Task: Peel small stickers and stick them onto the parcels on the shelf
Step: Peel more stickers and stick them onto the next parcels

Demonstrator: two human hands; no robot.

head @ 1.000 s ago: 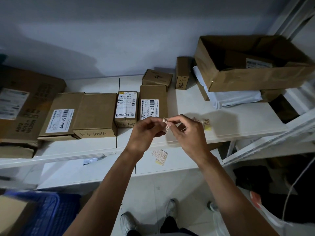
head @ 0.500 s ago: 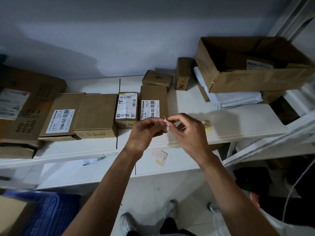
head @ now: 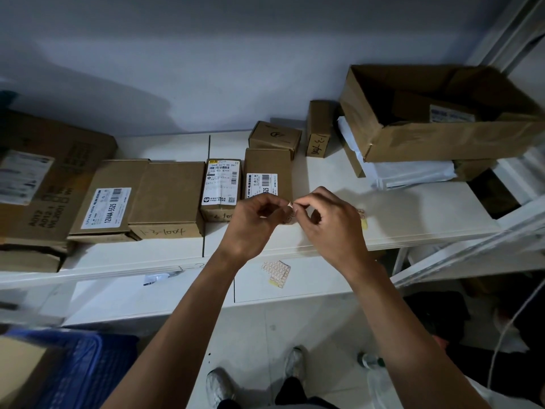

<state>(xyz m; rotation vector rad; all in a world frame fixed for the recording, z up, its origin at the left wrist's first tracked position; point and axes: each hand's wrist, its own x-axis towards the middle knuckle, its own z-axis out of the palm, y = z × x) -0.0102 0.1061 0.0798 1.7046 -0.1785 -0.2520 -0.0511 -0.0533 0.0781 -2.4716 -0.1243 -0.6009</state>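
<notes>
**Sticker being peeled at the front edge of the parcel shelf**

White shelving (head: 413,208) against a dim grey wall carried brown parcels toward its rear edge and left end. Both hands were raised above the front edge, presumably to keep the work close to its target. The left hand (head: 250,222) pinched a small sticker sheet (head: 290,215) (mostly hidden by fingers), steadying it; the right hand (head: 330,228) pinched a sticker (head: 290,203) at fingertip level, apparently lifting it free. The nearest parcel (head: 267,175) lay just behind the hands. A spare sheet (head: 277,271) rested on the lower shelf.
</notes>
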